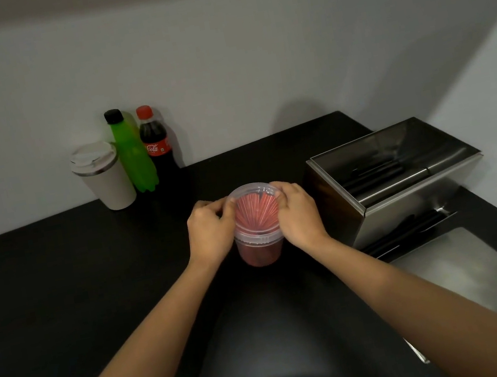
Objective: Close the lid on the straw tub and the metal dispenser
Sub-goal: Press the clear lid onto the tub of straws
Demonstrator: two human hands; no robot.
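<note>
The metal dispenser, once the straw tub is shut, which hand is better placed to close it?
Probably the right hand. The metal dispenser stands open on the person's right, just beyond that hand, while the left hand sits on the far side of the straw tub and would have to cross over it.

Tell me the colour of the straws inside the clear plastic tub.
Red straws, seen through the clear plastic tub in the head view.

Two hands: left hand [212, 233], right hand [298, 212]; one straw tub [259, 239]; one metal dispenser [395, 182]; two bottles: green bottle [131, 152], cola bottle [158, 144]; one travel cup [104, 177].
</note>
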